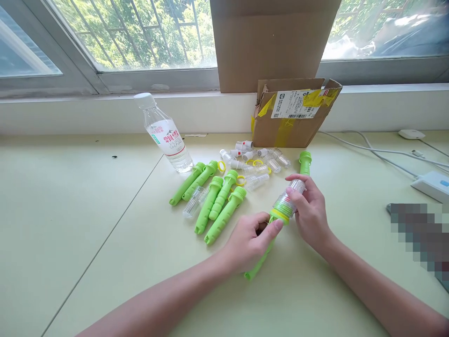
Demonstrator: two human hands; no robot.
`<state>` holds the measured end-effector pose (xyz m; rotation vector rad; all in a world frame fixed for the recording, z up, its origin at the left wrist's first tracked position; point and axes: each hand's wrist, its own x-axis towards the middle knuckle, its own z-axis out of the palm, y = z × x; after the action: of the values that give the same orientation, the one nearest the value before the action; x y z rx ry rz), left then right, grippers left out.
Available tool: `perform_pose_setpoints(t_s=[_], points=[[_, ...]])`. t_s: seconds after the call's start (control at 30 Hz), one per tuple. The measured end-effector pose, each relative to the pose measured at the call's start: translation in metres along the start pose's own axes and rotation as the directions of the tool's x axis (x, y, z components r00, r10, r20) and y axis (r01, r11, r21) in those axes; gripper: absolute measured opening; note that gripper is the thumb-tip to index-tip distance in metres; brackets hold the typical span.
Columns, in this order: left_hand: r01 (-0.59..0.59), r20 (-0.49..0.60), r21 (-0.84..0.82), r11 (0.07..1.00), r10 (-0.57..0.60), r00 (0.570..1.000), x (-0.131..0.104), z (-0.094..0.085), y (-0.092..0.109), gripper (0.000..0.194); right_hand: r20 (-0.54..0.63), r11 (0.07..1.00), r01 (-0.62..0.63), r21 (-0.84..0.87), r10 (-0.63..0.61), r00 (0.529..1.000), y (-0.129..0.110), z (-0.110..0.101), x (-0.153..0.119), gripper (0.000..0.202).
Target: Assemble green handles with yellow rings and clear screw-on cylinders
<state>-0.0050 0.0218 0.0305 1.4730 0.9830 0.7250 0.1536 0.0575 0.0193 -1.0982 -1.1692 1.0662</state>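
My left hand point(253, 241) is closed around a green ribbed plastic handle point(260, 263), just below a yellow ring point(279, 216) at its threaded end. My right hand point(311, 208) grips a clear ribbed plastic cap point(297, 186) that sits over that threaded end, with a reddish spot showing inside. Left of my hands lie several loose green handles point(225, 215) and a clear cap point(195, 202). Beyond them is a pile of clear caps point(257, 180), small white cylinders point(249, 156) and yellow rings point(221, 166). Another green handle point(305, 161) is partly hidden behind my right hand.
A water bottle point(166, 135) stands at the back left. An open cardboard box point(291, 126) with yellow tape is at the back, before a taller cardboard sheet point(266, 51). White cables point(379, 149), a white power strip point(433, 185) and a pixelated object point(421, 234) lie right.
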Motion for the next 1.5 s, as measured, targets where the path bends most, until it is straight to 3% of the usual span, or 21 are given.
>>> perform_pose_setpoints(t_s=[0.37, 0.6, 0.83, 1.07, 1.27, 1.4, 1.5], points=[[0.032, 0.043, 0.111, 0.993, -0.037, 0.998, 0.000, -0.001, 0.000, 0.044, -0.101, 0.997, 0.057, -0.061, -0.063, 0.993, 0.013, -0.007, 0.001, 0.018], [0.010, 0.029, 0.124, 0.992, -0.014, 0.999, 0.001, 0.001, 0.000, 0.044, -0.109, 0.998, 0.065, -0.010, -0.066, 0.992, 0.017, -0.009, 0.002, 0.023], [-0.001, 0.012, 0.082, 0.997, 0.000, 1.000, 0.001, 0.002, 0.001, 0.045, -0.020, 0.982, -0.003, 0.188, 0.007, 1.000, 0.018, -0.013, 0.002, 0.020], [0.015, 0.007, 0.078, 0.997, -0.016, 1.000, 0.000, 0.003, 0.001, 0.045, -0.059, 0.985, -0.017, 0.174, 0.028, 0.998, 0.015, -0.012, 0.004, 0.026], [-0.002, 0.026, 0.130, 0.992, -0.001, 1.000, 0.000, 0.002, -0.003, 0.043, 0.037, 0.950, -0.108, 0.293, 0.101, 0.994, 0.016, -0.011, 0.005, 0.037], [-0.006, 0.009, 0.134, 0.991, 0.004, 1.000, 0.001, 0.002, -0.003, 0.044, 0.046, 0.965, -0.104, 0.240, 0.096, 0.994, 0.012, -0.009, 0.004, 0.032], [-0.010, -0.001, 0.136, 0.991, 0.011, 1.000, 0.001, 0.002, -0.002, 0.044, 0.086, 0.945, -0.133, 0.297, 0.112, 0.990, 0.007, -0.007, 0.002, 0.039]])
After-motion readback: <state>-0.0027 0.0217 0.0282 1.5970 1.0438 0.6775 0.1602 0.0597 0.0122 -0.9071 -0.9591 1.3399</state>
